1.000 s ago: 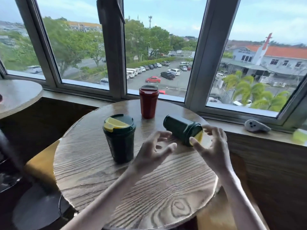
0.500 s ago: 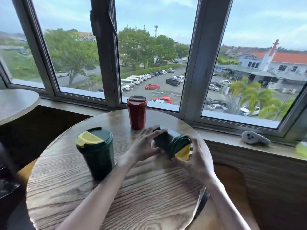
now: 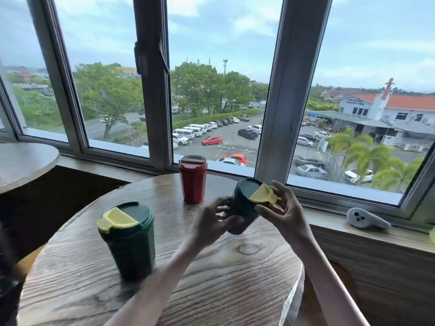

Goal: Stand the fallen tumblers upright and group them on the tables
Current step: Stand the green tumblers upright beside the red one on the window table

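Both hands share one grip on a dark green plastic tumbler with a yellow flip lid (image 3: 244,203): the left hand (image 3: 209,222) wraps the lower body from the left, and the right hand (image 3: 286,211) closes around the lid end from the right, its fingertips (image 3: 261,209) on the rim under the yellow flap. The tumbler is tilted, lid up and leaning toward the camera, its base at or just above the wood; contact there cannot be told.

Largest in the scene is the grey-framed window (image 3: 280,90) across the far side, with a car park and trees beyond it. Below it, the round table with a grey wood-grain top (image 3: 211,278) fills the near middle. A second round table (image 3: 21,161) shows partly at the far left edge. A wooden ledge (image 3: 376,236) runs under the window on the right.

On the main table, a second dark green tumbler with a yellow flip lid (image 3: 128,241) stands upright at the near left, well apart from the held one. A dark red tumbler with a dark lid (image 3: 193,180) stands upright at the far edge, just left of the held tumbler. Smallest, a pale grey handheld controller (image 3: 366,218) lies on the ledge at the right.
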Demonstrator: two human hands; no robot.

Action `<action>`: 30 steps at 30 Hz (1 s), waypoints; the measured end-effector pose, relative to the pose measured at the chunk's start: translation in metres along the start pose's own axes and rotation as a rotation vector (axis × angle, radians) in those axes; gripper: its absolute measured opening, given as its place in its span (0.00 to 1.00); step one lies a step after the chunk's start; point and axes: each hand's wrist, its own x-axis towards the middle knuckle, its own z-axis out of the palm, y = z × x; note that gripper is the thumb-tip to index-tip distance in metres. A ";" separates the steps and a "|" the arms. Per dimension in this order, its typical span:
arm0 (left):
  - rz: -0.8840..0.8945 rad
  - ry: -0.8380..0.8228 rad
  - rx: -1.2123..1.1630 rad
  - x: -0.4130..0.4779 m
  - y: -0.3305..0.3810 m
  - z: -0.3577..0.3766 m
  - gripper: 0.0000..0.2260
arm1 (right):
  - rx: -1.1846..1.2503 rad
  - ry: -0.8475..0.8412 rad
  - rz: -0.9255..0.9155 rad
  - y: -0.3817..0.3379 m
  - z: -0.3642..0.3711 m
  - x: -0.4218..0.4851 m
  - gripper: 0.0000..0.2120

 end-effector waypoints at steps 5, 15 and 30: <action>-0.132 -0.005 -0.131 -0.012 -0.005 0.008 0.20 | -0.005 -0.108 0.061 0.017 0.004 -0.001 0.32; -0.221 0.017 -0.147 -0.023 -0.005 0.013 0.29 | 0.015 -0.098 0.124 0.031 0.014 -0.010 0.26; -0.260 0.404 0.228 -0.111 0.054 -0.017 0.07 | -0.036 -0.229 0.157 0.043 0.029 -0.014 0.37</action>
